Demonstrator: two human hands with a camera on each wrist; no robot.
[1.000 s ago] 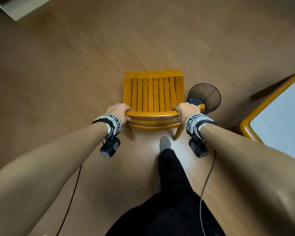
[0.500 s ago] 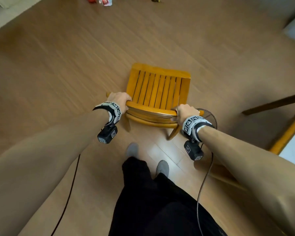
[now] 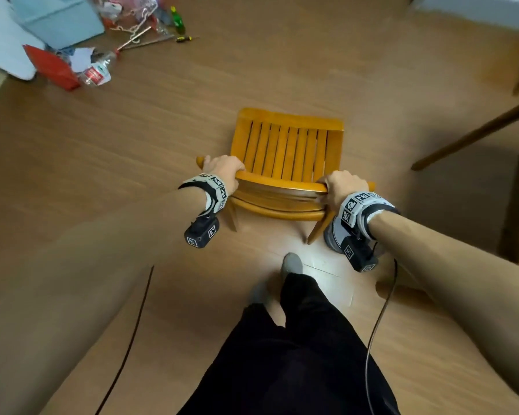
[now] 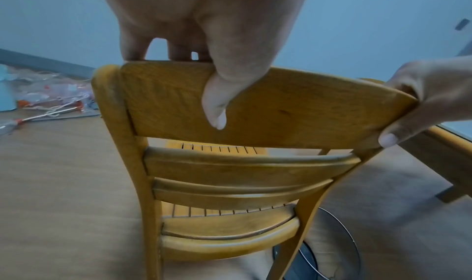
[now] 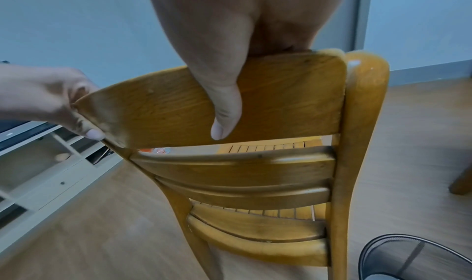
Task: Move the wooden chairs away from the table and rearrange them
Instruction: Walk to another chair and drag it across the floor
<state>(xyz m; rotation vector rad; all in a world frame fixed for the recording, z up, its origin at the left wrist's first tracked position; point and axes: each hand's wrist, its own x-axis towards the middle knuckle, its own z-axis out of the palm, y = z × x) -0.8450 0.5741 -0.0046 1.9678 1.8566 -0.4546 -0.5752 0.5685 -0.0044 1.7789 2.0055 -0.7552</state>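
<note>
Honey-yellow slatted wooden chair (image 3: 285, 157) standing on brown wood-plank floor (image 3: 132, 145), top rail clamped by left hand (image 3: 224, 170) at 9 o'clock and right hand (image 3: 343, 184) at 3. Round black mesh wastebasket (image 5: 419, 258) beside rear leg. Scattered clutter (image 3: 102, 40) at 11 o'clock; pale blue wall (image 4: 63, 21) beyond.

The honey-coloured wooden chair with a slatted seat and curved back rails (image 3: 285, 151) stands upright on the wood floor, seemingly apart from the table.
</note>
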